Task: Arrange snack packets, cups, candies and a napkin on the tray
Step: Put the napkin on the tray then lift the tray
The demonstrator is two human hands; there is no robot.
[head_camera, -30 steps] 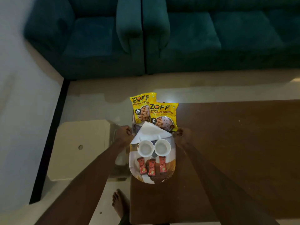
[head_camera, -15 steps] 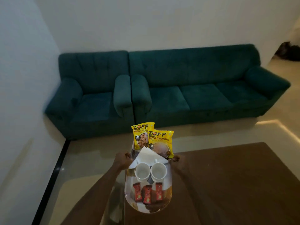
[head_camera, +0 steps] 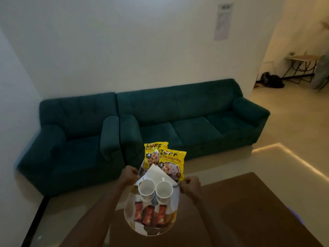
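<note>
I hold an oval tray (head_camera: pixel 128 213) in the air in front of me. My left hand (head_camera: pixel 128 175) grips its left rim and my right hand (head_camera: pixel 190 184) grips its right rim. On the tray stand two white cups (head_camera: pixel 154 190) side by side. Behind them lies a white napkin (head_camera: pixel 155 172). Two yellow snack packets (head_camera: pixel 169 162) overlap at the far end and stick out past the rim. Three red candies (head_camera: pixel 148 214) lie in a row at the near end.
A brown table (head_camera: pixel 240 211) lies below and to the right of the tray. A dark green armchair (head_camera: pixel 74 139) and matching sofa (head_camera: pixel 195 122) stand against the white wall ahead. An opening at the right leads to another room with a small table (head_camera: pixel 300 66).
The view has tilted up from the floor to the wall and sofas. The tray stays gripped in both hands and now sits lower in the view, lifted off the table.
</note>
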